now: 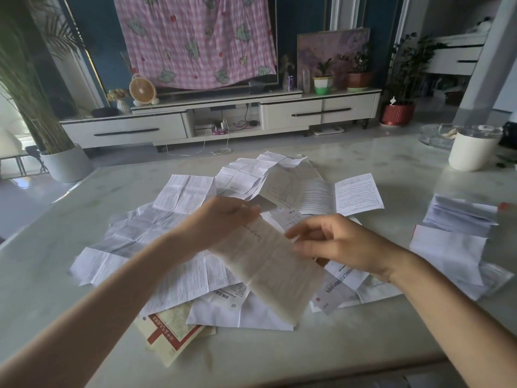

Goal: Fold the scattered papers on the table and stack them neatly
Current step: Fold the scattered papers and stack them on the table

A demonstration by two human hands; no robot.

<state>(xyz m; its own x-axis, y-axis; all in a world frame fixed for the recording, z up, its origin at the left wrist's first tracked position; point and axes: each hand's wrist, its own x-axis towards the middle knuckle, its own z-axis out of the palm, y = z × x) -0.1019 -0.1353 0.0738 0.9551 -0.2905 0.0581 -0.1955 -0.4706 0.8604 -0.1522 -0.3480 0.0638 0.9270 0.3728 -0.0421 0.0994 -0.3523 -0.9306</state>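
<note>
1. Near edge of the pale marble-look table [321,351]: cream leaflet w/ red print [170,334], part tucked under the heap. Not in play.
2. Just beyond it, the piece being worked: long narrow off-white paper strip w/ fine print [271,270], lifted over the heap. Long axis runs near-far, near end slanted a bit to the person's right. Near end is free and nothing holds it.
3. Left hand [223,219] is at the strip's far end, thumb and fingers pinching that end. This is the anchor pt.
4. Right hand [347,245] is beside the strip's right long edge, nearer the far end than the near one. Fingers half curled, tips at the edge. Blurred, so can't tell if it grips or only touches.
5. Under and beyond both hands: heap of creased white printed sheets [179,191], unfolded and overlapping. Most of the job looks undone.
6. To the right, well apart from the heap: pile of folded white papers [458,217]. Right hand is the nearer one to it.
7. Far right: white cylindrical tub w/ clear lid [472,154].
8. My read: next fold goes across the long axis, free near end up to the pinched far end, then over to the folded pile on the right.
</note>
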